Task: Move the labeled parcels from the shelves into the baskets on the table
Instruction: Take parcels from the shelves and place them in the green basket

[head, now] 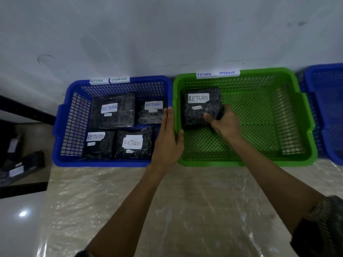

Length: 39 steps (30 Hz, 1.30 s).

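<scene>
1. Green basket (pixel 241 162) stood right of the blue basket (pixel 96 162) on the plastic-covered table (pixel 185 201). We had the black parcel (pixel 194 116) marked RETURN low inside the green one, at its far left corner.
2. Our right hand (pixel 225 123) gripped that parcel at its near right corner, thumb on top and fingers curled round the edge. We could not tell whether its underside touched the mesh floor.
3. Our left hand (pixel 168 138) lay with straight fingers along the rims where the two baskets met, thumb at the green rim, holding nothing. We judged this a useful brace, since a light basket might slide as the parcel went down.
4. To finish well, we judged the parcel should lie flat, label up, tight into that corner. That would leave room for rows like the four parcels (pixel 113 110) in the blue basket.
5. Letting go should come only once the parcel rested on the floor. The glossy wrap looked slippery, and withdrawing fingers could drag it askew.
6. Tape strips (pixel 218 73) on the far rim read RETURN and OVERDUE. The parcel's label matched the first, so we judged the basket correct.
7. Dark parcels (pixel 16 171) showed on the shelf at the left, so we judged more trips remained.
</scene>
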### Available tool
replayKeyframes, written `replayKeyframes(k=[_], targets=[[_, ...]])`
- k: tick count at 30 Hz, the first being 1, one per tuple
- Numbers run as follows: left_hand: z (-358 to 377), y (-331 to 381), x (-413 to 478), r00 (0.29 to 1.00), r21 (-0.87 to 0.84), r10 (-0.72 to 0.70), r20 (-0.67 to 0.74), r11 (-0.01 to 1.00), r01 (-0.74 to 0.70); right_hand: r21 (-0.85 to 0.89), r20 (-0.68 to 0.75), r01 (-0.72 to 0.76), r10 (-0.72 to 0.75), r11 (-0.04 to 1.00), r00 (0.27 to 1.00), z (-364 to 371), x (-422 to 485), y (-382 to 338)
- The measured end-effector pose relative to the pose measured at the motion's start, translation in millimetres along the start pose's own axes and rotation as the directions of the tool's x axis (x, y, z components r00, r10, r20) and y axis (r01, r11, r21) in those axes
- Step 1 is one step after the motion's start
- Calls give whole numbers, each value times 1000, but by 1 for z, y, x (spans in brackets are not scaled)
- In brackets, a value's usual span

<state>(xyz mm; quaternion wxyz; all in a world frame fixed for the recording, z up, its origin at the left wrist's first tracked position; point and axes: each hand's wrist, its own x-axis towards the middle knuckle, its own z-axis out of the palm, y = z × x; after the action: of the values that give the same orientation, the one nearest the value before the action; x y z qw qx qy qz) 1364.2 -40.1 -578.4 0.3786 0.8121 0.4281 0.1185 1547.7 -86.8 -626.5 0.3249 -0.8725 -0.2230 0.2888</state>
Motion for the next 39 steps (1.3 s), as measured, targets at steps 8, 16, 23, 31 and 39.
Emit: replayKeyframes(k=[8, 16, 23, 31, 39], targets=[[0, -5, 0, 996, -253, -65, -67, 966, 46, -146, 9, -1, 2, 989, 1000, -5, -6, -10], [0, -9, 1, 995, -260, -38, -90, 965, 14, -314, -10, 14, -18, 949, 1000, -12, -17, -29], [-19, -7, -6, 999, -231, -25, -27, 973, 18, -349, -9, 210, -228, 913, 974, -30, -65, -38], [-83, 17, -61, 998, -196, 70, -5, 978, -70, -275, 233, 392, -335, 878, 913, -42, -146, -46], [-141, 22, -188, 990, -173, 92, -104, 979, -109, -174, 298, 556, -495, 813, 816, -54, -272, -65]])
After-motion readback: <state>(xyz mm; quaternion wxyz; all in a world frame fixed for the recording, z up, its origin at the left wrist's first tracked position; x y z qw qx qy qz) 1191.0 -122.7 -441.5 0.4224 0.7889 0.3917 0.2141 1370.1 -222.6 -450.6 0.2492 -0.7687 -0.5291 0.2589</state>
